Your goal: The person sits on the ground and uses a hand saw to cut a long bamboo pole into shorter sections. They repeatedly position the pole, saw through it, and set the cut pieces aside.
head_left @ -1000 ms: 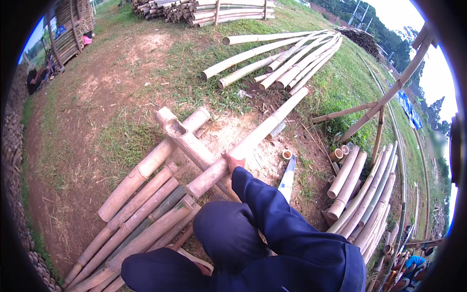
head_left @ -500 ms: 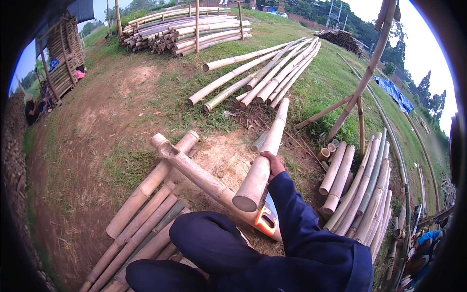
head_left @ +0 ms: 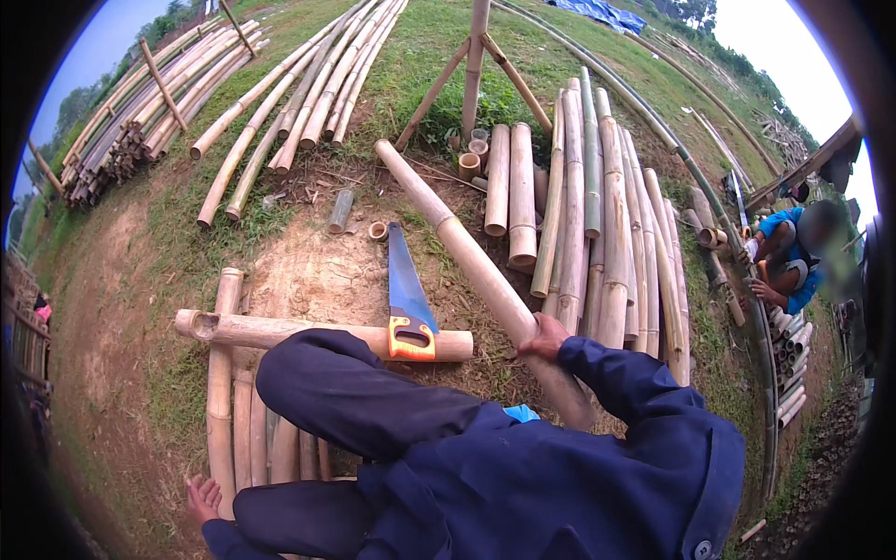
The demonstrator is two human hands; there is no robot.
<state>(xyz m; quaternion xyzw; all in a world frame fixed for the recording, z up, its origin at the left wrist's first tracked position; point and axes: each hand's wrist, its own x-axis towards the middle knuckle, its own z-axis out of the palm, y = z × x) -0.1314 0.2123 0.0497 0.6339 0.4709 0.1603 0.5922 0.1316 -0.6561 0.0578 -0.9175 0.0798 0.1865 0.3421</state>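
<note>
My right hand [head_left: 544, 338] is closed around a thick, pale bamboo pole [head_left: 457, 245], which slants from the far middle down beside my right thigh. Its near end is blurred. At the lower left, my left hand [head_left: 203, 497] hangs beside my knee with its fingers loosely apart, holding nothing. In front of my raised leg a shorter bamboo length [head_left: 289, 332] lies crosswise, with a scooped notch near its left end. A handsaw [head_left: 411, 289] with a blue blade and orange handle leans on that piece, blade pointing away from me.
Cut bamboo poles [head_left: 616, 224] lie close on the right, and longer ones [head_left: 308, 84] stretch across the grass ahead. More bamboo [head_left: 219, 420] lies under the crosswise piece. A propped wooden post [head_left: 474, 75] stands ahead. Another person [head_left: 789, 252] crouches at far right, hands on a long pole.
My view has turned to the right. The bamboo pole in my right hand has moved rightward and down beside my thigh. My left hand has come into view, and the saw shows fully.
</note>
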